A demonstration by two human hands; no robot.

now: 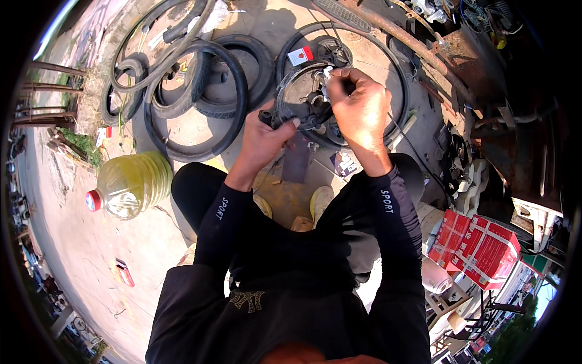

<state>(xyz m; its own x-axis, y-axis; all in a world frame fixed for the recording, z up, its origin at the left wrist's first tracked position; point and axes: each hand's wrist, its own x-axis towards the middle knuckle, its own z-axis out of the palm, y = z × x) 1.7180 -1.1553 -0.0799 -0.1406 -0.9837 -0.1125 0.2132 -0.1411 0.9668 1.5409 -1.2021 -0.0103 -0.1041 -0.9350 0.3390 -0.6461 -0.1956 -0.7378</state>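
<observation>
A dark round wheel assembly [285,91] with a metal hub [315,100] is held up between my hands. My left hand [262,139] grips its lower left edge, thumb on the rim and fingers curled round a dark part. My right hand [361,112] is closed at the upper right of the assembly, pinching a small white piece [328,76] whose shape is unclear. Behind them lies a large thin tyre [391,57], with a small red-and-white pack [300,56] inside its ring. A dark flat piece [294,167] is on the ground below the assembly.
Several black tyres and tubes [236,91] lie at upper left. A yellow-green water jug [136,182] is at my left. Rusty metal frames [454,79] and assorted parts crowd the right, with red cardboard boxes [485,249] lower down. My shoes [321,203] show beneath.
</observation>
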